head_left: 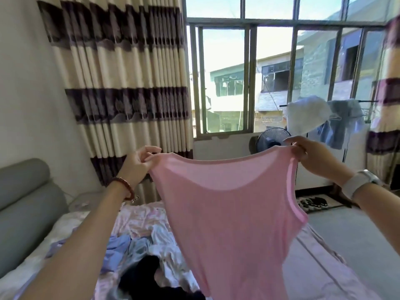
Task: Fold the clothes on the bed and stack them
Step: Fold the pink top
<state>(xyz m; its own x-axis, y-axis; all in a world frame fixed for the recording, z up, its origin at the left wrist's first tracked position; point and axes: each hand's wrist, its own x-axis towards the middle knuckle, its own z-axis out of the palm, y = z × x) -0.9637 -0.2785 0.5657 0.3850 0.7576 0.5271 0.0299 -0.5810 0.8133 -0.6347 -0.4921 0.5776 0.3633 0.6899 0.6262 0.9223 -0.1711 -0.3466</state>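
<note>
A pink sleeveless top (227, 215) hangs spread out in the air above the bed (138, 215). My left hand (138, 163) pinches its left shoulder strap. My right hand (311, 154) grips the right shoulder strap at the same height. The top's lower part runs out of the frame at the bottom. Below it on the bed lies a loose heap of clothes: a pale blue garment (119, 245), a white one (160, 239) and a black one (149, 271).
A grey padded headboard (23, 204) stands at the left. Striped curtains (121, 83) and a large window (249, 79) fill the back. A fan (271, 139) and a rack with hanging clothes (324, 118) stand at the right, above a floor mat (313, 202).
</note>
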